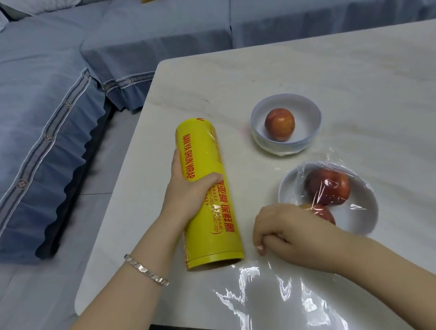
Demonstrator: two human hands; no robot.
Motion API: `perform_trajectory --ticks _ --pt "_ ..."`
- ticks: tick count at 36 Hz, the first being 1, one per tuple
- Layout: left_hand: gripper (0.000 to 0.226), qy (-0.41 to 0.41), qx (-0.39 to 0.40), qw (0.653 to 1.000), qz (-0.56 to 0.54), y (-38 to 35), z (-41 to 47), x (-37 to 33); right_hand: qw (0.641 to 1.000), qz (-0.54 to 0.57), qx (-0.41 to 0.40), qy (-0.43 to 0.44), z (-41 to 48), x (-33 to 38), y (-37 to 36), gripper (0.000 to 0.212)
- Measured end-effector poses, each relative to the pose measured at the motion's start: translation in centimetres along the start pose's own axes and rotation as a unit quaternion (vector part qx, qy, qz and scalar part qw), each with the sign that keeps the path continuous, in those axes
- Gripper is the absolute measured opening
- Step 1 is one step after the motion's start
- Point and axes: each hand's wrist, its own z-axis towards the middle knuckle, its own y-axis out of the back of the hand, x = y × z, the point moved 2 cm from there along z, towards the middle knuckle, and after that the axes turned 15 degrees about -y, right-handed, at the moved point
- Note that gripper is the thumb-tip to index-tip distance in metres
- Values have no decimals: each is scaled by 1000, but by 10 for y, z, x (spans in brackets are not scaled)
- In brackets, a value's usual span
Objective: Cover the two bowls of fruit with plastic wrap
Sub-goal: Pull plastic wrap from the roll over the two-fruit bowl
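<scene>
A blue sofa (43,124) fills the left and the far side. A pale table (359,79) stands beside it.

On the table's left part lies a yellow roll (206,152), its long axis running from eleven o'clock to five o'clock. The left hand (187,189) comes at it from seven o'clock and grips it about the middle, thumb over the top and fingers curled behind. A bracelet (145,270) sits on that wrist.

Film (258,302) lies glossy and wrinkled on the table at five o'clock from the roll's near end, passing under the right forearm.

The right hand (290,233) rests just right of the roll's near end with its fingers curled tight. Whether they pinch the film cannot be told.

At one o'clock from that hand stands the far bowl (308,118) with one fruit (279,125) in it. Whether film lies over it cannot be told.

The near bowl (358,215) sits at three o'clock from the right hand and touches it. Creased film is stretched over its rim. It holds a red fruit (328,186) and a second one (322,213), half hidden by the knuckles.
</scene>
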Motion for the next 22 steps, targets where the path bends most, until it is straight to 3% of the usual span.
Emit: perform_trajectory --ticks 6,8,9,12,15,16,20,22 --pt "96 1 1 1000 -23 2 -1 1 994 52 -82 43 -11 -4 15 21" --pt "92 2 1 999 -37 4 -1 2 991 -14 -133 -2 -11 -9 20 15" --pt "91 3 1 999 -41 4 -2 2 988 -34 -145 -43 -11 -10 22 24" --pt "94 8 5 999 -45 5 -3 1 985 -15 -111 -131 -9 -6 22 37" --pt "93 14 12 999 -43 7 -3 1 988 -56 -32 -140 -10 5 16 8" --pt "92 15 17 999 -45 8 -4 0 986 -90 -2 -143 -11 8 14 6" --pt "96 54 17 996 -67 13 -4 1 967 -172 95 -164 -18 11 16 46" --pt "95 96 11 991 -92 17 -5 3 970 -186 45 -152 -17 15 25 47"
